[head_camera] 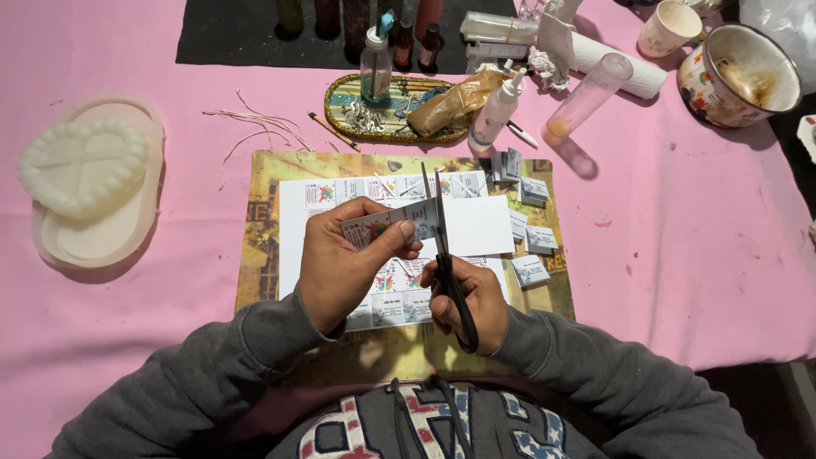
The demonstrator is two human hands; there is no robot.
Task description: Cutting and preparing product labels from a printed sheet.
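A pink cloth point(671, 255) covers the table, with a black mat point(229, 34) at the far edge. On the left lies one white heart-shaped mold point(81, 166) on an oval tray point(102, 242). In the middle one printed sheet point(476, 225) lies on a yellow board point(259, 229). The left hand point(340, 268) pinches one paper strip point(391, 223) above the sheet. The right hand point(467, 297) is closed around the handles of one pair of scissors point(442, 246), blades slightly apart at the strip. Right of the sheet are about six small cut cards point(531, 270). Far right stand one cup point(667, 27) and one bowl point(738, 75); the bottles at the top are cut off.
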